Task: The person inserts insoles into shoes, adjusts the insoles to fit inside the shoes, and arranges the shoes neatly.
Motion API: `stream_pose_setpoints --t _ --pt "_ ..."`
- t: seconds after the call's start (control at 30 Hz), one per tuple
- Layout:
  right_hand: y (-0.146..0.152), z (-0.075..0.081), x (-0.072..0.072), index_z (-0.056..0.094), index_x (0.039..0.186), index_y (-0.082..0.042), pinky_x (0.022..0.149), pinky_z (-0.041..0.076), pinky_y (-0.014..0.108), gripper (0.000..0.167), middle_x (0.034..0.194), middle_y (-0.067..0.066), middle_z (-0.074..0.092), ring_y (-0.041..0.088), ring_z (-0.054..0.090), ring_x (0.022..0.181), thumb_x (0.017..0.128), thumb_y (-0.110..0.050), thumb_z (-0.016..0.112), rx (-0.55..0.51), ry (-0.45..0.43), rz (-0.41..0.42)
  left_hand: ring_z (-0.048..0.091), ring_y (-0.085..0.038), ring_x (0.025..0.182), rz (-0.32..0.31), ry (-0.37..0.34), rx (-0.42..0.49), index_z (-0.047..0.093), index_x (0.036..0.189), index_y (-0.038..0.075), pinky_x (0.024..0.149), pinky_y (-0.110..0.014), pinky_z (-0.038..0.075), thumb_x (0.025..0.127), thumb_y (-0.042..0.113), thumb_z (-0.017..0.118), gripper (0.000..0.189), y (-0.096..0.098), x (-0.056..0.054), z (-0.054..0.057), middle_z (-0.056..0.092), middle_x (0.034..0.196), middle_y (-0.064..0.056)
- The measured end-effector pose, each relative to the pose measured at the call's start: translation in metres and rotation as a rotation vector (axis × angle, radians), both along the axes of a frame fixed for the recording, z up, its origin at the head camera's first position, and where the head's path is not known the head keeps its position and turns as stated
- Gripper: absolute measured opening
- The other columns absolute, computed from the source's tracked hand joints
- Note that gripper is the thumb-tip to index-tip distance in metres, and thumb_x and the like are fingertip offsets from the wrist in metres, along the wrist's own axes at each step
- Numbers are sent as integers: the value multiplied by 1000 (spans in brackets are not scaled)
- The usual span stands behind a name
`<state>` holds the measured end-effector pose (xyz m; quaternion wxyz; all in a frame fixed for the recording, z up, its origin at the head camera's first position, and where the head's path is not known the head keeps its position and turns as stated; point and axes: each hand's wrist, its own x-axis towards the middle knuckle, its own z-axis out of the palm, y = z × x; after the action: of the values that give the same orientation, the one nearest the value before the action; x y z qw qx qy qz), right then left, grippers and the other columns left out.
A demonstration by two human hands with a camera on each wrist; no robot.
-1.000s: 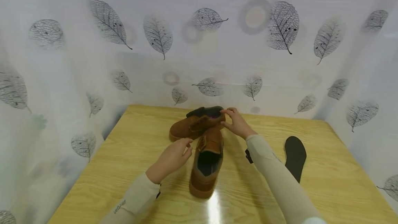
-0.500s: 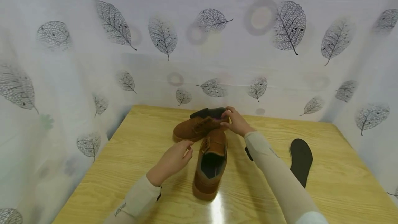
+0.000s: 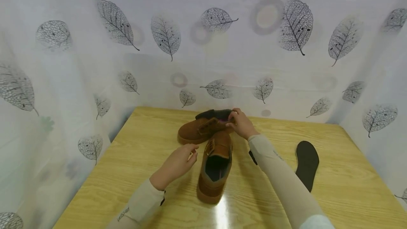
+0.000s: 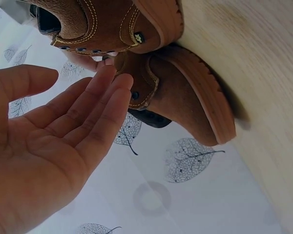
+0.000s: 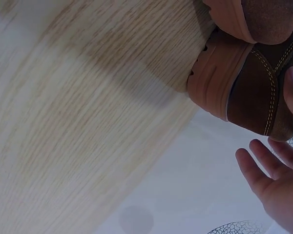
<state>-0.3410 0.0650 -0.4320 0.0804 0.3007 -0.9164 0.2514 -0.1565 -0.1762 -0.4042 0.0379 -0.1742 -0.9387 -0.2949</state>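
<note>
Two brown leather shoes with yellow stitching meet on the wooden table [image 3: 127, 172]. The near shoe [image 3: 211, 190] has its heel toward me and its dark opening upward. Behind it the far shoe [image 3: 190, 132] lies with its toe to the left and its black lining [image 3: 220, 115] showing. At that shoe's heel end, my right hand [image 3: 242, 124] pinches the collar with thumb and index finger; its other fingers [image 5: 254, 165] are spread off the leather. My left hand [image 4: 53, 131] hovers beside the near shoe, palm facing it, fingers loosely extended and holding nothing.
A black insole [image 3: 306, 165] lies flat on the right part of the table, partly covered by my right forearm in the head view. A pale curtain [image 3: 203, 56] printed with leaves hangs behind the table and along its sides.
The view has shifted slightly. My right hand has edged inward over the far shoe's collar, its fingers drawing closer together. The left hand and both shoes stay about where they were.
</note>
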Motion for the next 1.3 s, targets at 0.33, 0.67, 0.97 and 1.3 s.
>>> stream_pose_setpoints --t 0.33,0.67,0.97,1.3 --pt "4 4 4 59 96 0 84 48 51 21 132 25 46 43 53 107 89 -16 70 12 -7 -131 62 -29 91 -8 6 9 59 115 -9 79 -45 50 96 3 53 23 1 1 -2 64 101 -16" --pt "15 2 6 59 99 1 81 48 53 24 133 27 44 46 52 109 90 -20 68 35 -32 -273 62 -29 92 -17 -6 23 59 116 -10 79 -45 50 96 3 52 24 5 2 0 64 101 -17" --pt "31 4 15 58 98 2 74 47 53 25 124 26 42 45 47 105 93 -21 65 18 -74 -336 62 -30 93 -29 3 24 59 115 -10 81 -45 50 96 3 52 24 6 1 -3 64 102 -17" --pt "48 2 24 58 89 2 68 44 51 25 103 22 41 41 44 94 91 -21 67 36 -35 -378 62 -30 94 -19 -14 18 59 116 -11 81 -45 50 96 3 52 25 4 3 -3 64 103 -18"
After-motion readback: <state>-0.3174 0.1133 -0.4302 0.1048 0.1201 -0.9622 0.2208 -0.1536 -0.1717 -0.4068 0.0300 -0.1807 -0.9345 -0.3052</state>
